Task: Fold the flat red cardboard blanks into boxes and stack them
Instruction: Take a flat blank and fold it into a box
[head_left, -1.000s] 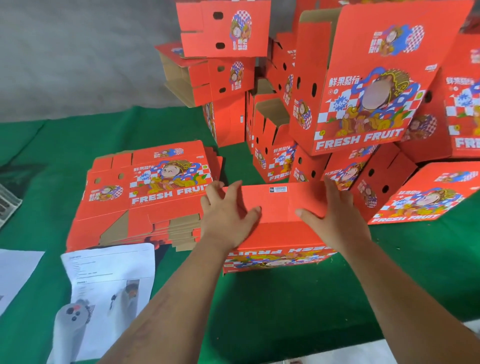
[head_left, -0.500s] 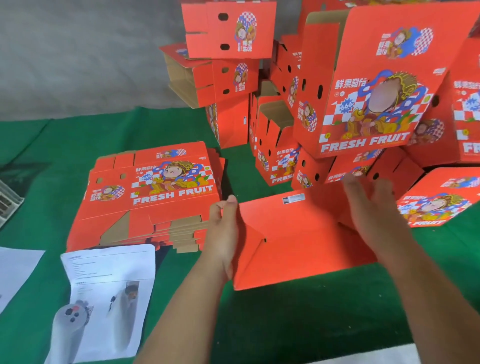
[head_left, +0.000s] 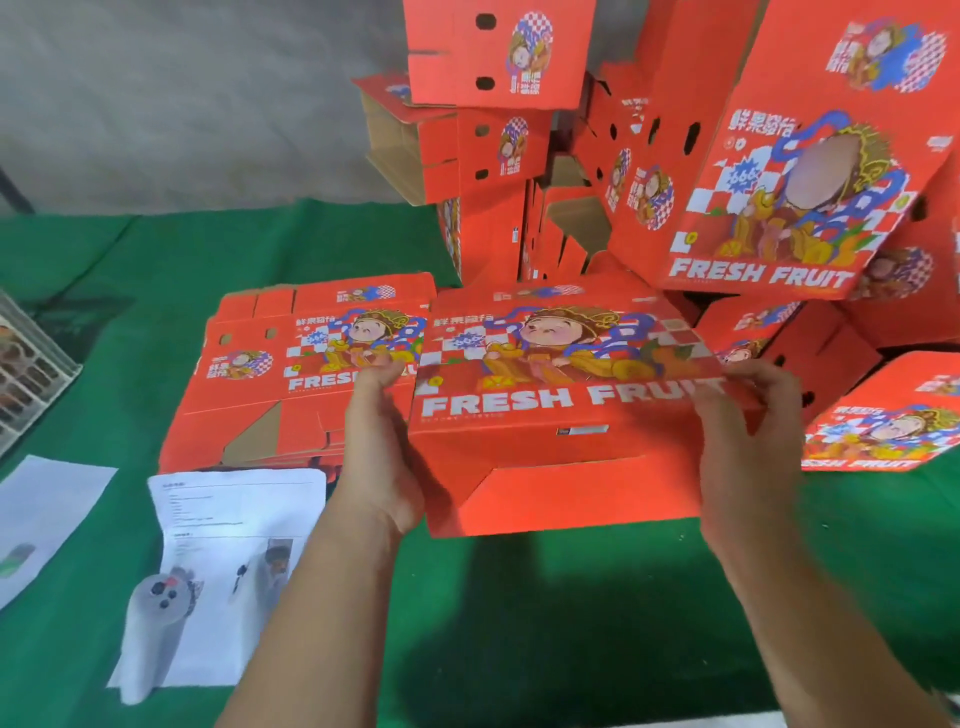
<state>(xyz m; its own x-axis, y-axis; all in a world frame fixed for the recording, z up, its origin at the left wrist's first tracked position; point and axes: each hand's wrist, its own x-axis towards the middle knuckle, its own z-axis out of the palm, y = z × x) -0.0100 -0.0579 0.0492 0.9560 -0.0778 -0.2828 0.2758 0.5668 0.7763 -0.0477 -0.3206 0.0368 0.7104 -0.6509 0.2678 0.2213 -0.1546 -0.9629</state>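
Head view shows me both hands holding a red box (head_left: 566, 410) up above the green table (head_left: 545, 623), printed face on top with "FRESH FRUIT" readable. My left hand (head_left: 384, 457) grips the box's left end, thumb at the upper edge and fingers curled under the side. My right hand (head_left: 748, 447) grips the right end, fingers bent over the top edge; it is blurred, so I cannot tell the exact finger placement. A plain red flap hangs at the box's near side. Just left of it lies the stack of flat blanks (head_left: 306, 374) on the table. Behind and to the right rises the pile of folded boxes (head_left: 769, 171), some tilted. Printed paper sheets (head_left: 234, 551) lie near my left forearm.
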